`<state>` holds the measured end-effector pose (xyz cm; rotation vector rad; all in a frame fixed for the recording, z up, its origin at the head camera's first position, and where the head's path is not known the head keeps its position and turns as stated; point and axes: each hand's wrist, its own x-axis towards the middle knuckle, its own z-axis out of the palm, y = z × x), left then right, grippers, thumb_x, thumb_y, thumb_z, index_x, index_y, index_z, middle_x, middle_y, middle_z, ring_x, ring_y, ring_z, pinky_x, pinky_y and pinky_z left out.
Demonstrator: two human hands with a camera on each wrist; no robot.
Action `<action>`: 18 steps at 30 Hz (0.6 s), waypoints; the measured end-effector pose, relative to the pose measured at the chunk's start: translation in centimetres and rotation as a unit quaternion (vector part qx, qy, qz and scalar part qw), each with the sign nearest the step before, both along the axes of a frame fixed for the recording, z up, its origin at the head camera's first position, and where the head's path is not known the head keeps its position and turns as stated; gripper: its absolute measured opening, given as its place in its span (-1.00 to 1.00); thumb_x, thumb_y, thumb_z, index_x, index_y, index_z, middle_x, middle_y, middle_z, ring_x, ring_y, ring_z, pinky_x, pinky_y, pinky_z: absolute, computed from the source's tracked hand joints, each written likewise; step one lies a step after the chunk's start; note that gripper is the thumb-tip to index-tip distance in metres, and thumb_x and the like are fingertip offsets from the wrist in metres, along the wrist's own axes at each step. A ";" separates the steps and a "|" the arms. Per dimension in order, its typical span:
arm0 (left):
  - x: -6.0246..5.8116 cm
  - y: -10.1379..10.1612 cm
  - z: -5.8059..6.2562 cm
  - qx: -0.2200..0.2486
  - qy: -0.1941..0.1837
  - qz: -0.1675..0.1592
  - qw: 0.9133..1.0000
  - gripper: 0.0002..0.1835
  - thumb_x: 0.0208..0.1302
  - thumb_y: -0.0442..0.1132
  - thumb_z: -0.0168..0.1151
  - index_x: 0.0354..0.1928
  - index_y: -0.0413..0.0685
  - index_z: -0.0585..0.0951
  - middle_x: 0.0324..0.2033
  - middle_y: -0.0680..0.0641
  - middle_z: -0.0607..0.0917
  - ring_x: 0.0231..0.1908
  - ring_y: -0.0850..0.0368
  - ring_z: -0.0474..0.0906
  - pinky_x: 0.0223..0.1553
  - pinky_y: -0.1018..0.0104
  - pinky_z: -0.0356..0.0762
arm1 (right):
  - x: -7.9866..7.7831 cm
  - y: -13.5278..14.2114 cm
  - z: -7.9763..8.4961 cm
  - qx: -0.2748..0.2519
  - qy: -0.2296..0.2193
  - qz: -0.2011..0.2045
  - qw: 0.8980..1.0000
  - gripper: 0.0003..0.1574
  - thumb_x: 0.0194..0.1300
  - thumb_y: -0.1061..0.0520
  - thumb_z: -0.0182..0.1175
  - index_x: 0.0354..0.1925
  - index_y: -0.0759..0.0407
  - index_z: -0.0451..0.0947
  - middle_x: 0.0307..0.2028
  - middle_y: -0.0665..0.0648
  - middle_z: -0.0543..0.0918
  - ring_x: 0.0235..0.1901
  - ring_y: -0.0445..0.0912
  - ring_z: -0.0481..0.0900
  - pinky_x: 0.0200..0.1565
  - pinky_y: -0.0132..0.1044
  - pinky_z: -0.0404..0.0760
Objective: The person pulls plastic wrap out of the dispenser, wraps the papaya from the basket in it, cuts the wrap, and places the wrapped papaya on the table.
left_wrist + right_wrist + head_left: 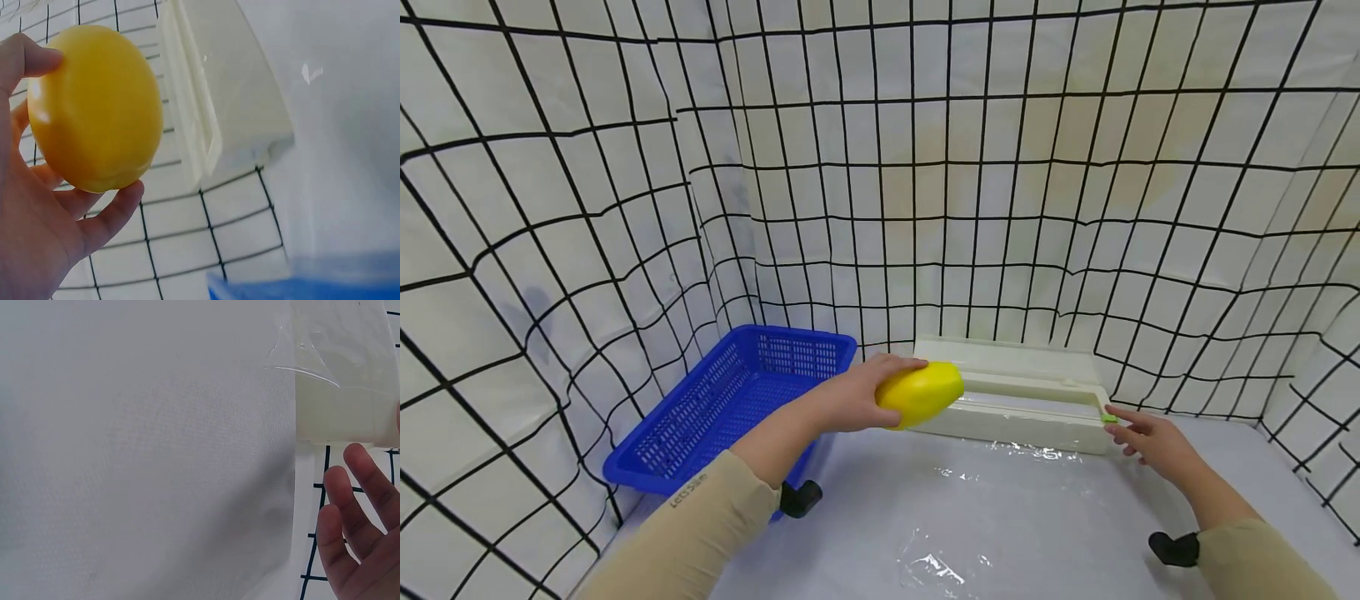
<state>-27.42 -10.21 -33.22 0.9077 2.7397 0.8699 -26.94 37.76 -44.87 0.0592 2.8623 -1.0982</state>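
A smooth yellow oval fruit [934, 393] is held up in my left hand [853, 397], with thumb and fingers spread round it. It overlaps the left end of a long off-white cling film dispenser [1037, 432] in the head view. The dispenser's lid [1000, 357] is raised at the back. My right hand [1157, 446] is at the dispenser's right end, thumb and index finger pinching a small green slider [1109, 419]. Its other fingers [340, 544] are loosely bent. From the dispenser, clear cling film [951, 571] spreads over the table toward me.
A blue perforated plastic basket [647, 479] stands to the left, beside my left forearm. White walls with a black wire grid [947, 167] close in the back and both sides of the white table [850, 533].
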 end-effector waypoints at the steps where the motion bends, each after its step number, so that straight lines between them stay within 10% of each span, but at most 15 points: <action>1: 0.1 0.5 -0.3 -0.003 -0.006 -0.008 1.000 -0.14 0.11 -0.17 0.38 0.42 0.61 0.27 0.31 0.09 0.35 -0.05 0.11 0.42 0.03 0.12 0.44 | 0.0 0.0 0.0 0.001 0.000 0.000 1.000 -0.11 0.41 -0.24 0.15 0.45 0.25 0.23 -0.13 0.22 0.63 -0.24 -0.03 0.57 -0.30 -0.21 0.57; 18: 0.7 8.4 -5.5 -0.089 0.024 -0.097 0.991 -0.14 0.05 -0.11 0.42 0.41 0.60 0.31 0.31 0.12 0.40 0.00 0.20 0.44 0.06 0.20 0.45 | -0.2 0.1 0.3 0.002 -0.008 -0.001 1.000 -0.10 0.39 -0.25 0.17 0.46 0.22 0.23 -0.14 0.20 0.65 -0.26 -0.04 0.58 -0.31 -0.21 0.58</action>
